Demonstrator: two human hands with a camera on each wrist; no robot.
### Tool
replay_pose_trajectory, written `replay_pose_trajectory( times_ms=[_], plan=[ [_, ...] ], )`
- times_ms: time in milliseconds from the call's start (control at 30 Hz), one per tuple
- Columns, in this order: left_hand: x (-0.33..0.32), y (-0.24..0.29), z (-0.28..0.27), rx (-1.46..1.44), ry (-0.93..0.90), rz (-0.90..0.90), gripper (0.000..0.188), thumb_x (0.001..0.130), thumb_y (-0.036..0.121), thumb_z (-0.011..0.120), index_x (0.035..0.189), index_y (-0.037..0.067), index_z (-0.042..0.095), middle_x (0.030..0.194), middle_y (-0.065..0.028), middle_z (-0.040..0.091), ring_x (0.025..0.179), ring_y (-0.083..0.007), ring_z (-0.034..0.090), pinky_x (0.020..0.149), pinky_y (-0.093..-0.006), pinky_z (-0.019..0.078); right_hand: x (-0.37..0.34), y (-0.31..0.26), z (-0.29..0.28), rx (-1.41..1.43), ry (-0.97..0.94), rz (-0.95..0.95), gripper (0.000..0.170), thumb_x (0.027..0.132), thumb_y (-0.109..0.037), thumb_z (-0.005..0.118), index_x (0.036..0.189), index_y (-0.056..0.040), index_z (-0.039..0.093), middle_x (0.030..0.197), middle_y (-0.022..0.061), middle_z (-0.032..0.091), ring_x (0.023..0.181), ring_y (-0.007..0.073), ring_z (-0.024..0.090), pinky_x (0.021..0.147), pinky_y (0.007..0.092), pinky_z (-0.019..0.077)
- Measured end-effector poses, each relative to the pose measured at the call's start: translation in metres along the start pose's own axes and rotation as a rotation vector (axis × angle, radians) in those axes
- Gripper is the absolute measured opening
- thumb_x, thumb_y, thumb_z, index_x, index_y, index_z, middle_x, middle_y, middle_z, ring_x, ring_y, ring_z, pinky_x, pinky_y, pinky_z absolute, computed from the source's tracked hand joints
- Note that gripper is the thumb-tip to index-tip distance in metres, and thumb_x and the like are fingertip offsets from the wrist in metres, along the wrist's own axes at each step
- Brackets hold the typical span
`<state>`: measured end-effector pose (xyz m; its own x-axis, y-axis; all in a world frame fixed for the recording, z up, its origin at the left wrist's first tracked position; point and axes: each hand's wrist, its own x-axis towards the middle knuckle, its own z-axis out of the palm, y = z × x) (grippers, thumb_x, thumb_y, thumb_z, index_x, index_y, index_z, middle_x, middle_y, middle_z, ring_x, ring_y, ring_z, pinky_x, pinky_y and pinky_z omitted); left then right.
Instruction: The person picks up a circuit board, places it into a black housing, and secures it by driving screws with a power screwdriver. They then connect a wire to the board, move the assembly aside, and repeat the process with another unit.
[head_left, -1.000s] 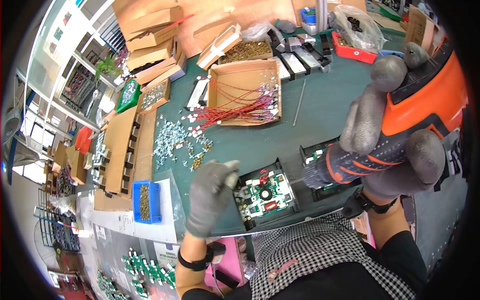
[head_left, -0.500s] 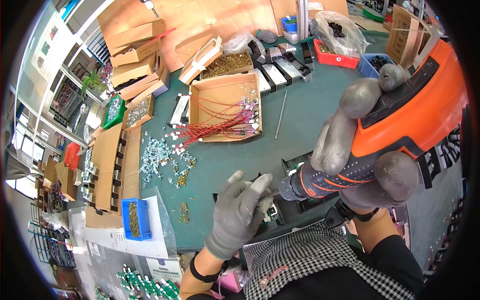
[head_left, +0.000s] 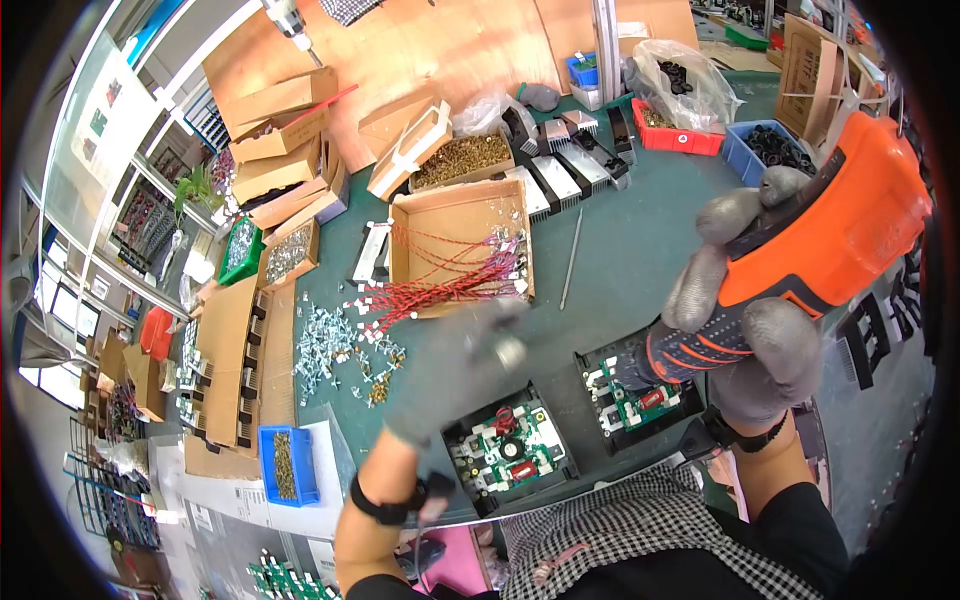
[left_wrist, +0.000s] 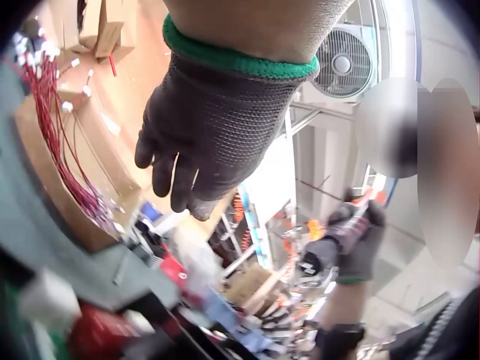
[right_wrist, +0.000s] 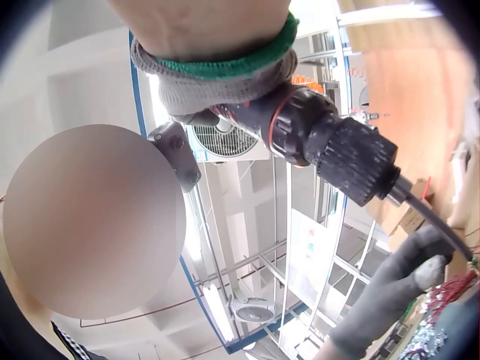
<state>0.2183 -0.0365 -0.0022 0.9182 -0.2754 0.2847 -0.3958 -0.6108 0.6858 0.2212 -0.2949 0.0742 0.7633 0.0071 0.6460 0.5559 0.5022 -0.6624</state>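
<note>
The right hand (head_left: 770, 355) grips an orange and black power driver (head_left: 835, 235); its chuck is over the right-hand green circuit board (head_left: 640, 402), in a black housing. In the right wrist view a long bit extends from the black chuck (right_wrist: 356, 157). My left hand (head_left: 455, 370), blurred in the head view, hovers by the upper left of the other board (head_left: 520, 450). The left wrist view shows that gloved hand (left_wrist: 217, 124) from its back, fingers loosely bent; the right wrist view shows its thumb and finger (right_wrist: 394, 289) apart. No held object is discernible there.
Beyond the boards is a cardboard tray (head_left: 470, 200) of red wires, with loose screws (head_left: 325, 350) to its left. A blue bin (head_left: 288, 465) stands at lower left. A thin rod (head_left: 571, 260) lies right of the tray; red (head_left: 680, 140) and blue bins (head_left: 745, 150) stand behind.
The driver has moved down over the right board. My left hand has lifted away from the left board, uncovering it since half a second ago. The head view has also shifted.
</note>
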Motion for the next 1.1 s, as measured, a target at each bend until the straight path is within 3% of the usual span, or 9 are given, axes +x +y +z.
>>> replay_pose_trajectory(
  times_ms=[167, 300, 400, 467, 533, 700, 933, 1067, 1100],
  plan=[
    [0.047, -0.086, 0.0, 0.658, -0.267, 0.038, 0.03, 0.078, 0.033, 0.073, 0.105, 0.018, 0.074, 0.102, -0.007, 0.069, 0.104, -0.0266, 0.06, 0.096, -0.0412, 0.0423, 0.004, -0.004, -0.021, -0.032, 0.023, -0.023, 0.071, 0.076, -0.013, 0.067, 0.137, 0.002, 0.035, 0.114, 0.0224, 0.058, 0.07, 0.0221, 0.068, 0.055, 0.0324, 0.058],
    [0.054, -0.079, 0.004, 0.643, -0.283, -0.035, 0.017, 0.078, 0.027, 0.073, 0.09, 0.016, 0.076, 0.099, -0.0047, 0.07, 0.099, -0.0264, 0.06, 0.094, -0.0414, 0.0434, 0.004, -0.005, -0.03, -0.112, 0.047, -0.025, 0.07, 0.075, -0.012, 0.067, 0.137, 0.0018, 0.036, 0.114, 0.022, 0.058, 0.069, 0.0217, 0.068, 0.055, 0.0318, 0.0581],
    [0.057, -0.077, -0.026, 0.473, -0.002, -0.011, 0.016, 0.082, 0.022, 0.071, 0.096, 0.017, 0.075, 0.095, -0.0022, 0.07, 0.09, -0.021, 0.062, 0.086, -0.036, 0.0475, 0.005, -0.007, -0.032, -0.097, 0.045, 0.0, 0.071, 0.075, -0.013, 0.067, 0.137, 0.0017, 0.036, 0.114, 0.0218, 0.058, 0.07, 0.021, 0.068, 0.055, 0.031, 0.0576],
    [0.065, -0.086, -0.055, 0.18, 0.487, -0.102, 0.017, 0.088, 0.019, 0.067, 0.104, 0.014, 0.071, 0.091, 0.0006, 0.067, 0.084, -0.0148, 0.062, 0.079, -0.0289, 0.0487, 0.003, -0.007, -0.032, -0.058, 0.05, -0.004, 0.072, 0.075, -0.013, 0.067, 0.138, 0.0017, 0.035, 0.114, 0.0218, 0.058, 0.07, 0.0207, 0.068, 0.055, 0.0306, 0.0573],
    [0.065, -0.056, -0.095, -0.397, 0.69, -0.189, 0.019, 0.095, 0.018, 0.06, 0.112, 0.011, 0.067, 0.093, 0.0021, 0.064, 0.086, -0.0124, 0.061, 0.081, -0.026, 0.0488, 0.001, -0.008, -0.032, -0.043, 0.058, -0.017, 0.073, 0.076, -0.014, 0.067, 0.139, 0.0018, 0.035, 0.115, 0.0218, 0.058, 0.07, 0.0204, 0.068, 0.055, 0.0304, 0.0571],
    [0.076, -0.056, -0.148, -0.936, 1.045, -0.145, 0.027, 0.102, 0.018, 0.051, 0.127, 0.009, 0.052, 0.111, -0.0045, 0.063, 0.097, -0.0192, 0.062, 0.093, -0.0397, 0.0499, -0.004, -0.025, -0.03, -0.019, 0.038, 0.064, 0.073, 0.077, -0.014, 0.066, 0.14, 0.002, 0.034, 0.116, 0.0218, 0.057, 0.072, 0.0212, 0.068, 0.055, 0.0306, 0.0572],
    [0.072, -0.12, -0.175, -1.188, 0.842, 0.271, 0.023, 0.103, 0.016, 0.047, 0.123, 0.007, 0.053, 0.111, -0.0063, 0.062, 0.102, -0.0208, 0.06, 0.098, -0.0437, 0.0479, -0.013, -0.03, -0.036, 0.011, -0.007, 0.018, 0.073, 0.079, -0.015, 0.068, 0.141, 0.0021, 0.034, 0.116, 0.0225, 0.057, 0.073, 0.0224, 0.069, 0.056, 0.031, 0.0582],
    [0.072, -0.086, -0.152, -1.049, 0.703, 0.085, 0.022, 0.101, 0.013, 0.049, 0.122, 0.007, 0.054, 0.107, -0.0037, 0.063, 0.097, -0.0187, 0.061, 0.098, -0.0436, 0.0482, -0.016, -0.028, -0.04, 0.016, -0.043, -0.036, 0.075, 0.079, -0.015, 0.072, 0.141, 0.0017, 0.033, 0.115, 0.0235, 0.058, 0.073, 0.023, 0.07, 0.058, 0.0323, 0.0589],
    [0.072, -0.064, -0.141, -1.057, 0.611, 0.194, 0.021, 0.1, 0.015, 0.053, 0.119, 0.007, 0.057, 0.104, -0.0031, 0.064, 0.097, -0.0172, 0.061, 0.095, -0.0377, 0.0484, -0.015, -0.028, -0.042, 0.009, -0.061, -0.043, 0.075, 0.079, -0.015, 0.072, 0.14, 0.0016, 0.033, 0.115, 0.0237, 0.058, 0.073, 0.0232, 0.07, 0.059, 0.0327, 0.0591]
  ],
)
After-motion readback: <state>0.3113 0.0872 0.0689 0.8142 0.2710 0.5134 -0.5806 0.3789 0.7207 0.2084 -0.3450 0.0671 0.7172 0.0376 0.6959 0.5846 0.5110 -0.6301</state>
